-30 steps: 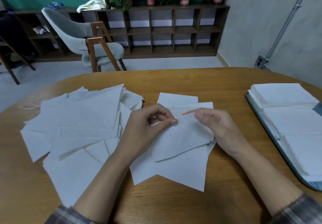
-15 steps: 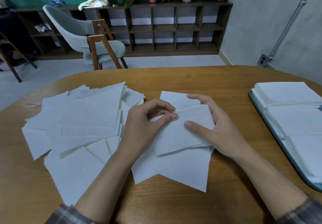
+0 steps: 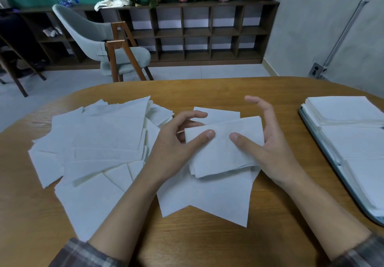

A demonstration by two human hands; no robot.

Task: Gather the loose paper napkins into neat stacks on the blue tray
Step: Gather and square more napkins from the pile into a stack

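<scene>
Squaring up a napkin bundle (image 3: pixel 224 150) between both hands, above the table (image 3: pixel 207 244).

Left hand (image 3: pixel 174 150) pinches it: thumb on top, fingers curled round the far-left corner. Right hand (image 3: pixel 270 152) isn't gripping: thumb flat on top, fingers straight and spread just past the right edge. To do this well, I'd close the right fingers against that edge, tap both sides flush, and keep the thumbs light (thin paper creases easily). The bundle is white, a few sheets thick, with the near edges fanned out under the thumbs, so it isn't aligned yet. Loose napkins (image 3: pixel 104 142) are strewn left of the left fingers, with more lying under the bundle. The blue tray (image 3: pixel 318 142) sits well right of the right fingers and already holds neat stacks (image 3: pixel 342 111).
</scene>
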